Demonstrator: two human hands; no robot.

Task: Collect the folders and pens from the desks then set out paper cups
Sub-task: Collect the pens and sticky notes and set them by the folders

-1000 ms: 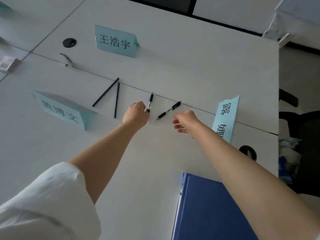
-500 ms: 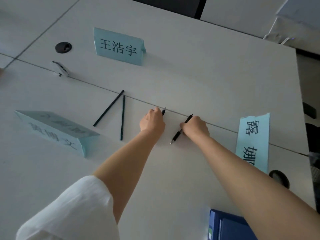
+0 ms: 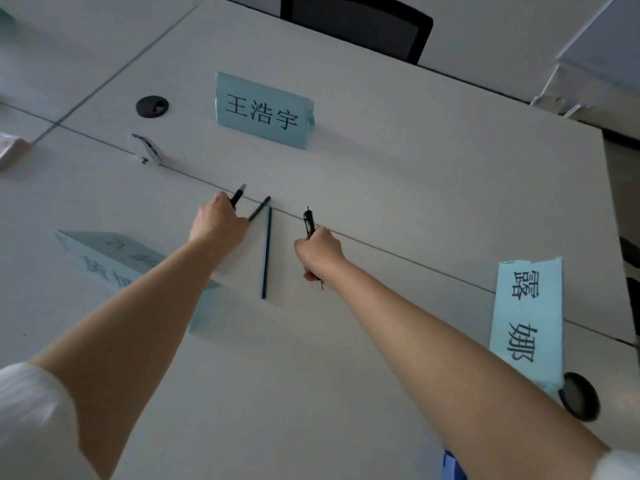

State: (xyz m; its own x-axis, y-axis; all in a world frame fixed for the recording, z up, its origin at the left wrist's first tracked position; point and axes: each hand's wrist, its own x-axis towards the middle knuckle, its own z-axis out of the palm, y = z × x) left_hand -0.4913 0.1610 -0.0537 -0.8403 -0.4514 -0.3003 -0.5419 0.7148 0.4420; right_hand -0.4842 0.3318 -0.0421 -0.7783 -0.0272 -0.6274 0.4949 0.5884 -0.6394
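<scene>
Left hand [image 3: 219, 221]: grips one pen [image 3: 238, 195], reaching for slanted pencil [image 3: 259, 208] at the surface [image 3: 415, 188] seam.
Right hand [image 3: 320, 252]: fist around second pen [image 3: 309, 221].
Risk: held pen slips while pinching pencil; second pencil [image 3: 266, 252] may roll.

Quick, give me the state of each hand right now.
Left hand: closed around a black pen, reaching onto the slanted pencil.
Right hand: closed around a black clip pen.

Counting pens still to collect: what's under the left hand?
The left hand grips a black pen and covers the lower end of one pencil. Whether its fingers already touch that pencil is hidden.
</scene>
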